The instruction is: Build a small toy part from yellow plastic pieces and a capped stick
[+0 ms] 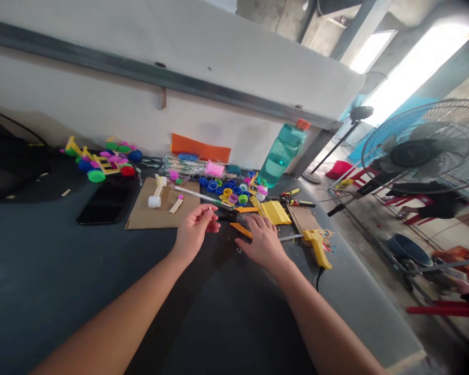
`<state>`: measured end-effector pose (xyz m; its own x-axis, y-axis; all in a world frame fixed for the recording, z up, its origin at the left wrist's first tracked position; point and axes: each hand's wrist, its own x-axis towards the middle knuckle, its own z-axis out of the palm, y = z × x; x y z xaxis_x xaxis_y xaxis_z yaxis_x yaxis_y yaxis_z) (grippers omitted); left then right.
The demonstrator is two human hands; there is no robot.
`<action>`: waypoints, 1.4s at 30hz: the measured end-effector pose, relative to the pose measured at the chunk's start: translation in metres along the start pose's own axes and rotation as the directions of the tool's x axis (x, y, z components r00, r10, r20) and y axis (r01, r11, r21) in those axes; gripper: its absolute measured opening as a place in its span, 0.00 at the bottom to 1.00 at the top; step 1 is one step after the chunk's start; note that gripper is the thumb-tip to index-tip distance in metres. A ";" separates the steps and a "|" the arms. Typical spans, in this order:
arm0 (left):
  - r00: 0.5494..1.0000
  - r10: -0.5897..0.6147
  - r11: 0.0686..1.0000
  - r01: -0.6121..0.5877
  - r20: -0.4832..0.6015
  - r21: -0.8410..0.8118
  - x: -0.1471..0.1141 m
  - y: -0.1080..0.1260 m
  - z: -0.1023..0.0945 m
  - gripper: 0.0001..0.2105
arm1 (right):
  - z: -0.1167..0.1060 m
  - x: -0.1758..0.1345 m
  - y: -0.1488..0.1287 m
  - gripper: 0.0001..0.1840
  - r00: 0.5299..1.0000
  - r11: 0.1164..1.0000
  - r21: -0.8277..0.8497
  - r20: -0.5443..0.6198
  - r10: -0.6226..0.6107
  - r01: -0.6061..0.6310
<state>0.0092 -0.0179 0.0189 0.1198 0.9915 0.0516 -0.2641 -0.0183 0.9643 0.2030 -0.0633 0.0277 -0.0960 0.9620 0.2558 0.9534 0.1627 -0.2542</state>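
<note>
My left hand (193, 232) is closed in a pinch over the dark table, with the pale tip of a small stick (210, 209) showing between thumb and finger. To its right, my right hand (263, 242) reaches forward, palm down and fingers apart. Its fingertips are at the orange-handled pliers (241, 230), whose dark head lies between the hands; whether they touch is unclear. Left of my hands lies a cardboard sheet (144, 216) bearing a white cap (154, 201) and short sticks (176, 204) with a pink piece. A yellow glue gun (317, 249) rests to the right.
Several bottle caps (227, 192) lie ahead, before a teal water bottle (280, 153). A yellow folded piece (275, 212) sits by the right hand. Further left are a black phone (105, 200) and colourful stick-and-cap models (105, 159). A fan (418, 151) stands beyond the table's right edge.
</note>
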 end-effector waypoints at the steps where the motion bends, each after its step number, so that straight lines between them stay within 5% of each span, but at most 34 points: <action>1: 1.000 -0.005 1.000 0.005 -0.010 -0.008 0.001 0.000 -0.001 0.15 | 0.001 0.000 0.000 0.30 0.999 0.999 -0.034 0.033 0.005 -0.004; 5: 0.998 -0.029 0.999 0.028 -0.062 -0.022 0.001 -0.003 -0.001 0.16 | 0.001 0.004 -0.002 0.22 0.990 0.990 -0.142 0.139 0.025 -0.005; 9: 0.996 -0.023 1.000 0.024 -0.086 0.007 0.001 -0.006 -0.001 0.16 | 0.003 0.010 -0.005 0.19 0.992 0.983 -0.172 0.105 0.077 -0.058; 12: 0.991 0.033 0.999 -0.029 -0.126 0.038 0.000 -0.005 -0.002 0.16 | 0.003 0.012 -0.002 0.15 0.993 0.991 -0.065 -0.005 0.117 -0.117; 15: 0.989 0.085 0.995 -0.079 -0.120 0.055 -0.002 -0.002 0.000 0.14 | 0.001 0.012 0.002 0.08 0.968 0.961 0.238 -0.168 0.186 -0.143; 17: 0.995 0.097 0.993 -0.095 -0.029 0.074 -0.005 0.001 0.003 0.13 | -0.002 0.011 0.002 0.03 0.944 0.798 0.579 -0.140 0.297 -0.165; 19: 0.992 0.087 0.992 -0.094 0.093 0.082 -0.009 0.003 0.006 0.12 | -0.005 0.008 -0.004 0.01 0.936 0.459 0.859 0.062 0.345 -0.226; 21: 0.981 0.035 0.996 -0.049 0.190 0.073 -0.012 0.003 0.008 0.12 | -0.008 0.004 -0.013 0.03 0.928 0.140 0.941 0.265 0.260 -0.308; 22: 0.974 0.001 0.998 -0.016 0.225 0.065 -0.013 0.002 0.008 0.12 | -0.009 0.003 -0.017 0.04 0.926 0.056 0.941 0.316 0.208 -0.333; 27: 0.967 -0.029 1.000 0.027 0.255 0.011 -0.014 0.002 0.007 0.11 | -0.009 -0.001 -0.025 0.11 0.941 -0.017 0.953 0.300 0.156 -0.301; 33: 0.960 0.000 0.995 -0.028 0.281 0.096 -0.019 0.011 0.015 0.10 | -0.008 -0.006 -0.026 0.24 0.866 -0.169 0.853 0.466 -0.180 -0.494; 42: 0.937 -0.016 0.988 -0.038 0.350 0.149 -0.021 0.010 0.019 0.08 | -0.007 -0.007 -0.031 0.27 0.853 -0.228 0.823 0.486 -0.189 -0.520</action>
<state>0.0218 -0.0413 0.0325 0.4515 0.8837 0.1234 -0.1229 -0.0754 0.9896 0.1765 -0.0762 0.0405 -0.4009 0.8968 -0.1874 -0.4027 -0.3562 -0.8432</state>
